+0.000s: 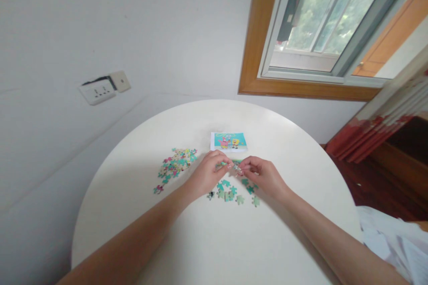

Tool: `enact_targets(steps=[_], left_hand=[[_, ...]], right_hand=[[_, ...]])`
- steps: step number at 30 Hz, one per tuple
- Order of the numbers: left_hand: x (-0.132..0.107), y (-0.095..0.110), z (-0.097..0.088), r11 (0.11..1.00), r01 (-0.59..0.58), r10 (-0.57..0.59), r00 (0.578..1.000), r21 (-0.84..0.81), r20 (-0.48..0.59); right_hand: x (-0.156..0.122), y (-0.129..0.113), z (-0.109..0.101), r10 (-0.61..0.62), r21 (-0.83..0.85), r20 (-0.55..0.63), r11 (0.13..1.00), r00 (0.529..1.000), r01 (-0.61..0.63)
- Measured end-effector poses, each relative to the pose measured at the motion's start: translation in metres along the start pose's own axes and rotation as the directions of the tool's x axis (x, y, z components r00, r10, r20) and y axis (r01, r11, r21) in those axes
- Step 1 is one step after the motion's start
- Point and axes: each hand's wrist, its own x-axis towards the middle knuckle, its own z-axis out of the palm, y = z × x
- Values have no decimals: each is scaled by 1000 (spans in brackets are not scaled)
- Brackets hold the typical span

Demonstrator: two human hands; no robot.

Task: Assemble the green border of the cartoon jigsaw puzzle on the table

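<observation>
My left hand [212, 170] and my right hand [264, 176] meet over the middle of the table, fingertips pinched. Between them is a small light grey and pink jigsaw piece [236, 168], gripped from both sides; whether it is one piece or two joined is too small to tell. Partly hidden behind the fingers lies a green strip of puzzle [237, 160]. Several loose teal and pale green pieces [226, 183] are scattered just below my hands. Left of my left hand spreads a heap of mixed-colour jigsaw pieces [177, 164].
A picture card [229, 141] with cartoon figures lies beyond my hands on the round white table [133, 213]. The wall with a socket [99, 91] is behind the table, and a window [307, 22] is at upper right. White papers [391, 240] lie beside the table's right edge.
</observation>
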Motion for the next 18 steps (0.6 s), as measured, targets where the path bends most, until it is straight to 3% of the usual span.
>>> enact_targets(steps=[8,18], left_hand=[[0,-2,2,1000,0,1,999,15,-44],[1,3,5,997,-18,21,999,73,-41]], right_hand=[[5,3,1,159,316,-7,937,987,-148],[5,-1,3,223,420,9,884,975,-206]])
